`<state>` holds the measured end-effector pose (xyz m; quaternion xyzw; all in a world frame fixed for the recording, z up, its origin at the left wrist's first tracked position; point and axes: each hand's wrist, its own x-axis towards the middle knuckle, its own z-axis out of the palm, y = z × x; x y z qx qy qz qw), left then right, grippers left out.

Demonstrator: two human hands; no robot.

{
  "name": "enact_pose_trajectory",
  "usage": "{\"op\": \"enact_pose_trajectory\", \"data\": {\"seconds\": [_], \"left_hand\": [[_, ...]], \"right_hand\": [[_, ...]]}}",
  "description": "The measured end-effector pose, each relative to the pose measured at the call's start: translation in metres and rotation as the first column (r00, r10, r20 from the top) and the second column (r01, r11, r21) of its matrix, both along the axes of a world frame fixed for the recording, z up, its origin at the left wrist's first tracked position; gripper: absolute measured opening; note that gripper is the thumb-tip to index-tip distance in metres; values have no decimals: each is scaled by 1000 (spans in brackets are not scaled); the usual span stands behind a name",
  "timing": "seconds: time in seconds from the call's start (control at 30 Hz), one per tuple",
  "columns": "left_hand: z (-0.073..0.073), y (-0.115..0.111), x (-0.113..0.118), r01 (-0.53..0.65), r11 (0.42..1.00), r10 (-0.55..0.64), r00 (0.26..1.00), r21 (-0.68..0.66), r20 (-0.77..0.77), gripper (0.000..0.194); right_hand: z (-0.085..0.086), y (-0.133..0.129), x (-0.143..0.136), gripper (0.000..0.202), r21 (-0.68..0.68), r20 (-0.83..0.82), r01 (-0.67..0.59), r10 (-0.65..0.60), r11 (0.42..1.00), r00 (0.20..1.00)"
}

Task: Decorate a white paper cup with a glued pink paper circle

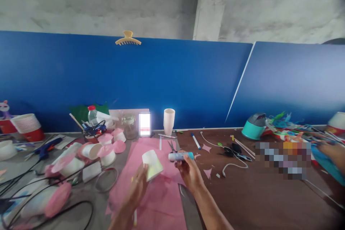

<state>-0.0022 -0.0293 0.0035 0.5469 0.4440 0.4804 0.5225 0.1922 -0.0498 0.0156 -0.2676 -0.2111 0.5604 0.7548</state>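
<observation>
My left hand [140, 181] is closed on a white paper piece [152, 165] with a yellowish-green face, tilted above the pink paper [159, 201]. To its right, my right hand [190, 172] grips a small pale blue tube [178, 156] with a bright blue end, held level between thumb and fingers. The paper piece and the tube are apart. Just behind the tube lie dark scissors [171, 146], partly hidden by it. Pink paper scraps [207, 148] lie on the brown table to the right of my right hand.
Pink-and-white paper cups [107, 156], cables and a blue glue gun [45, 148] crowd the left. A white cup stack [169, 122] stands behind the pink paper. Rightward are a blue marker [196, 141], earphones and a teal container [253, 129]. Another person's hand [332, 152] is at far right.
</observation>
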Motion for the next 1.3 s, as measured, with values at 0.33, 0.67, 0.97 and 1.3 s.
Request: {"op": "enact_pose_trajectory", "data": {"seconds": [0.33, 0.67, 0.97, 1.3], "left_hand": [[13, -16, 9, 232, 969, -195, 928, -82, 318, 54], [10, -24, 21, 267, 962, -244, 928, -48, 281, 71], [10, -18, 17, 276, 961, -267, 929, 0, 258, 61], [21, -25, 16, 262, 964, -247, 946, -45, 211, 59]], "right_hand": [[16, -16, -8, 38, 149, -4, -250, 253, 957, 967], [9, -15, -15, 37, 122, 35, -241, 238, 963, 971], [5, -15, -16, 29, 56, 98, -159, 153, 986, 983], [-2, -7, -7, 31, -14, 36, -172, 172, 985, 984]]}}
